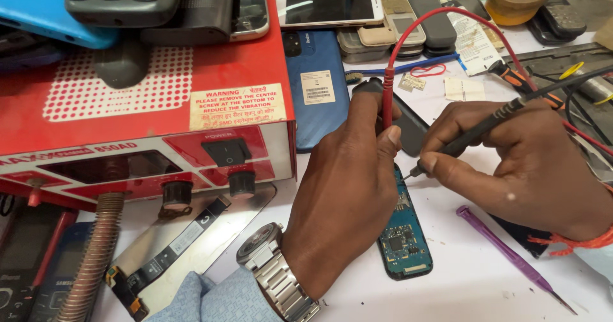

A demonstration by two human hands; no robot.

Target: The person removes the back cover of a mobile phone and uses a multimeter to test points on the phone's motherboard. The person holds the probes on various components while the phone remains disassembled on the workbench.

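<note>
L hand (348,188) had its grip pinching the red probe (387,98) upright; R hand (530,162), at 3 o'clock, pinched the black probe (472,133) pen-style for aim, tip on the circuit board (403,239), flat on the desk (472,277).

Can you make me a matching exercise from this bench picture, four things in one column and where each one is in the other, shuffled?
Things:
1. red probe
2. black probe
3. purple pry tool
4. circuit board

Places:
A. lying on the white table, below the right hand
B. pinched upright in the left hand
C. flat on the table between the two hands
D. held slanted in the right hand, tip down toward the board

Pairs: 1-B, 2-D, 3-A, 4-C
</note>
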